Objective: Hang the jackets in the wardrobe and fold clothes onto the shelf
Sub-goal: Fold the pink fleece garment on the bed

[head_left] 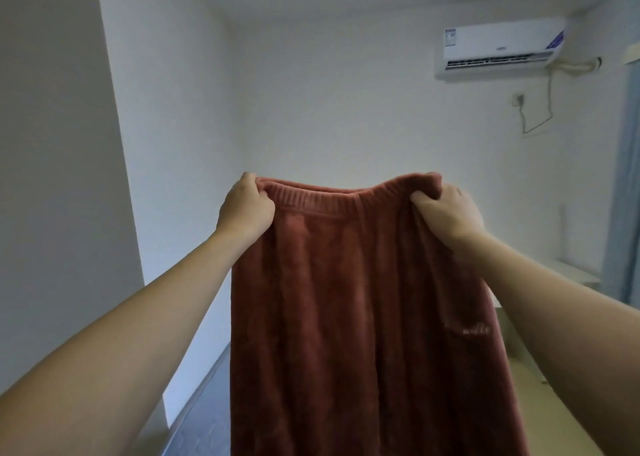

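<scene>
both arms reach forward at chest height, holding up a rust-red fleece garment (349, 317) by its ribbed elastic waistband. the left hand (246, 206) grips the waistband's left end with curled fingers, the right hand (446, 209) bunches its right end in a closed grip. the fabric hangs straight down between the forearms. a white air conditioner (502, 48) sits high on the far wall.

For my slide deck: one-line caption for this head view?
Both hands, left and right, hold up a rust-red fleece garment by its ribbed waistband.
</scene>
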### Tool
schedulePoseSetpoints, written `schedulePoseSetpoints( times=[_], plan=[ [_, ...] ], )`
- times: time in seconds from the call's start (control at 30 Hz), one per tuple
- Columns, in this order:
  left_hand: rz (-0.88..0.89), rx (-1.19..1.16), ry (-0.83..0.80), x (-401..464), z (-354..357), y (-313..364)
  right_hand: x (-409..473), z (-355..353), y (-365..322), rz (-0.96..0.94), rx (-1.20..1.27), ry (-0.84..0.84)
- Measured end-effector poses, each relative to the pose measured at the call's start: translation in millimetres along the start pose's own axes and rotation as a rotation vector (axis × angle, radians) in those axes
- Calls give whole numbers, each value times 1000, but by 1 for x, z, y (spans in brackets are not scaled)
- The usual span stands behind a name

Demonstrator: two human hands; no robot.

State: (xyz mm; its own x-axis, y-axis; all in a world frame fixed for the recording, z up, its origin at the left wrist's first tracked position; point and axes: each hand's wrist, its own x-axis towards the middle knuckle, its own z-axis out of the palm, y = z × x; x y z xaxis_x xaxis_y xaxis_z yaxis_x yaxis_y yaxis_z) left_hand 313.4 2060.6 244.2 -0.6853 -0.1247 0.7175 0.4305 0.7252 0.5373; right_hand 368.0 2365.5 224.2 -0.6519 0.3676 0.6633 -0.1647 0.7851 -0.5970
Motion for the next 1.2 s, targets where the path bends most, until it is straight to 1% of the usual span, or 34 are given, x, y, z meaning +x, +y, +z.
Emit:
schedulePoseSetpoints(
  times=[0.07, 0.13, 0.27, 0.33, 0.4, 0.5, 0.57, 0.63, 0.7, 0.77, 0.83, 0.93, 0.97, 1.03, 1.07, 1.1, 1.17, 1.2],
  plan=[
    [-37, 32, -114, 0, 36, -8, 4, 16, 35, 58, -18, -27],
    [-73, 113, -224, -4, 79, -19, 8, 36, 79, 121, -21, -99],
    [-105, 480, -381, -24, 191, -59, 10, 98, 182, 249, -23, -370],
    [-172, 530, -494, -40, 255, -88, 4, 141, 240, 320, -54, -477],
    [-275, 534, -584, -56, 321, -123, -7, 191, 298, 364, -95, -534],
    [-405, 472, -635, -80, 422, -182, -26, 273, 383, 409, -154, -520],
    [-462, 393, -582, -98, 490, -227, -38, 326, 436, 434, -183, -456],
    [-471, 292, -498, -123, 556, -274, -58, 377, 484, 468, -207, -389],
    [-484, 204, -502, -170, 619, -323, -99, 429, 530, 437, -240, -415],
    [-515, 206, -612, -242, 673, -374, -168, 479, 575, 357, -273, -547],
    [-503, 289, -766, -331, 715, -423, -254, 520, 620, 304, -310, -752],
    [-447, 409, -1050, -468, 754, -484, -377, 565, 684, 344, -382, -1065],
    [-462, 453, -1136, -510, 762, -504, -413, 578, 705, 354, -421, -1129],
    [-531, 554, -1261, -588, 773, -539, -472, 597, 742, 317, -509, -1185],
    [-530, 601, -1274, -622, 775, -553, -496, 604, 758, 277, -546, -1181],
    [-467, 646, -1229, -651, 774, -563, -516, 610, 771, 237, -572, -1152],
    [-262, 691, -1029, -687, 774, -577, -543, 620, 791, 146, -584, -1011],
    [-196, 695, -949, -696, 778, -583, -553, 625, 799, 100, -586, -936]
  ],
)
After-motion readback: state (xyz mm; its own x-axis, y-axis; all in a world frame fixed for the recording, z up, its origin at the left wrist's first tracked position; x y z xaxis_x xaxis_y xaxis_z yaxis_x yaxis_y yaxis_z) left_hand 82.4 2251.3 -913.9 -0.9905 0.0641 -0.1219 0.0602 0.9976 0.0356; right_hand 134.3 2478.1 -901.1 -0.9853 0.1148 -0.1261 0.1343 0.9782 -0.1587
